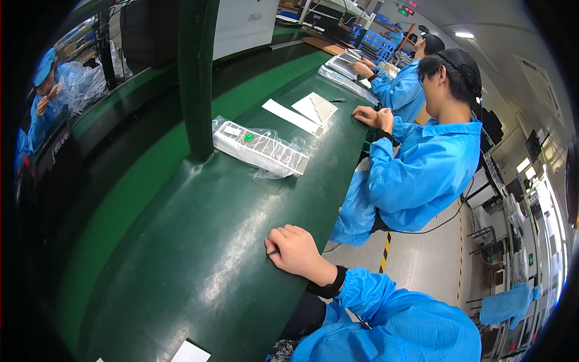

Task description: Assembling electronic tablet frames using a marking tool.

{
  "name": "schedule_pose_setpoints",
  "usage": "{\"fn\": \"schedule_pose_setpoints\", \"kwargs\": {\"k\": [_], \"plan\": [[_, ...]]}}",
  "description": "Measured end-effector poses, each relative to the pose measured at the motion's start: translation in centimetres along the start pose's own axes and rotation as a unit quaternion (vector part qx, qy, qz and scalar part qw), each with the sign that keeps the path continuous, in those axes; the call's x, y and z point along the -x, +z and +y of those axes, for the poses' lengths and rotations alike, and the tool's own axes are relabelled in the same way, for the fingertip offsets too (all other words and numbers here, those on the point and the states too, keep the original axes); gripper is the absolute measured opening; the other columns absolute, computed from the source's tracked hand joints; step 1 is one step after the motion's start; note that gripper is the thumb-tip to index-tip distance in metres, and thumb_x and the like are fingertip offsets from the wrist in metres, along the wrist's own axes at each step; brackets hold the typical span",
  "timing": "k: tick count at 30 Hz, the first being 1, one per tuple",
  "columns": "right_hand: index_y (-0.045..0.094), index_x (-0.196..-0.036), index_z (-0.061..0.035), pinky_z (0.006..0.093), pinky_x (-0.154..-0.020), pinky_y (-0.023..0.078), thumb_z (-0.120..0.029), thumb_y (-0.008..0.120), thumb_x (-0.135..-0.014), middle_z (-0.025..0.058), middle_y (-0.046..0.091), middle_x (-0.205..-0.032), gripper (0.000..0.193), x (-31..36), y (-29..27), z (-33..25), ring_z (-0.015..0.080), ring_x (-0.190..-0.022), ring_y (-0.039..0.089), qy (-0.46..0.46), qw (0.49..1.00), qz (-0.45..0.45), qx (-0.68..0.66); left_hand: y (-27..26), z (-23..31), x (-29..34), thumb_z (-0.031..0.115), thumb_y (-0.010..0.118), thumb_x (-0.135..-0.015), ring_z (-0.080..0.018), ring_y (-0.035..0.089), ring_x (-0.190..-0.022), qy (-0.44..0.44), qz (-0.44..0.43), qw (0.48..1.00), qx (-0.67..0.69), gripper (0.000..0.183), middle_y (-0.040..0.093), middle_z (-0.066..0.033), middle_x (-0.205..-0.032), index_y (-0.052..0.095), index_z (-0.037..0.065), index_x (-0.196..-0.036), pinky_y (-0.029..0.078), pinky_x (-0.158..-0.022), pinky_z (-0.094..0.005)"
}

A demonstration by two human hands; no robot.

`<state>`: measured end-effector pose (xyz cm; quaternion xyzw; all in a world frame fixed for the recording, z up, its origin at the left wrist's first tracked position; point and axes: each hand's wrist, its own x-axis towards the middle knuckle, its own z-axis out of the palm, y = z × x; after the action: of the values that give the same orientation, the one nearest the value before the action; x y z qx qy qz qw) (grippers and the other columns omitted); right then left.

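Observation:
My right hand rests on the green bench top near its edge, with a black band at the wrist. Its fingers are curled, and a small dark object shows between thumb and fingers; its kind cannot be made out. My left hand is out of view. Farther along the bench lies a stack of long pale panels in clear plastic film, with a small green item on top. At the bottom edge a white flat piece is partly cut off.
A dark green post rises beside the panels. Beyond lie a white strip, a pale sheet and a thin dark tool. Two co-workers in blue, the nearer one included, sit along the bench. A blue crate stands farther off.

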<state>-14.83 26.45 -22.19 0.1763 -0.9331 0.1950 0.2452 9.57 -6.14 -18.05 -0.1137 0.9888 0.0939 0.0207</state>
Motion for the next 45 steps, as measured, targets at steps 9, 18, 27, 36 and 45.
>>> {"fn": "schedule_pose_setpoints", "kwargs": {"k": [9,18,27,36,45], "plan": [[0.053,-0.075,-0.0079,0.0373,-0.061,0.047,-0.011,0.068,-0.080,0.0069,0.056,-0.067,0.016,0.04,0.04,0.01,0.0263,-0.063,0.055,0.003,1.000,0.001,0.007,-0.15,0.23,-0.11,0.034,0.057,-0.096,-0.0383,0.035,-0.142,0.000,-0.001,1.000,-0.005,0.061,0.039,-0.0205,-0.153,0.041,0.006,-0.149,0.025,-0.115,-0.0540],[0.053,-0.075,-0.0078,0.0372,-0.061,0.047,-0.010,0.068,-0.078,0.0068,0.056,-0.067,0.015,-0.05,0.14,0.20,0.0262,-0.063,0.055,-0.005,1.000,0.010,-0.011,-0.04,0.31,-0.08,0.033,0.057,-0.096,-0.0387,0.035,-0.142,0.002,0.003,1.000,-0.009,0.061,0.039,-0.0212,-0.153,0.041,0.006,-0.148,0.026,-0.115,-0.0535],[0.054,-0.075,-0.0086,0.0372,-0.061,0.047,-0.010,0.068,-0.077,0.0063,0.057,-0.067,0.015,0.25,0.13,0.19,0.0257,-0.063,0.056,0.005,1.000,0.002,-0.002,-0.12,0.05,0.10,0.033,0.057,-0.096,-0.0391,0.036,-0.141,0.005,0.004,1.000,-0.003,0.061,0.039,-0.0209,-0.152,0.041,0.006,-0.149,0.028,-0.113,-0.0543],[0.054,-0.076,-0.0090,0.0374,-0.063,0.048,-0.011,0.067,-0.077,0.0061,0.057,-0.067,0.013,0.17,0.02,0.20,0.0256,-0.065,0.057,0.002,1.000,0.002,-0.008,-0.19,0.06,0.19,0.035,0.057,-0.096,-0.0374,0.034,-0.143,-0.004,0.005,1.000,0.002,0.061,0.038,-0.0192,-0.154,0.041,0.009,-0.149,0.027,-0.114,-0.0544],[0.055,-0.076,-0.0094,0.0376,-0.064,0.048,-0.010,0.066,-0.075,0.0063,0.058,-0.068,0.012,0.49,-0.02,0.11,0.0265,-0.066,0.058,0.008,1.000,-0.003,-0.012,0.10,-0.38,0.31,0.035,0.057,-0.095,-0.0379,0.036,-0.142,0.004,0.008,1.000,-0.007,0.062,0.038,-0.0194,-0.154,0.042,0.008,-0.149,0.027,-0.114,-0.0552]]}}
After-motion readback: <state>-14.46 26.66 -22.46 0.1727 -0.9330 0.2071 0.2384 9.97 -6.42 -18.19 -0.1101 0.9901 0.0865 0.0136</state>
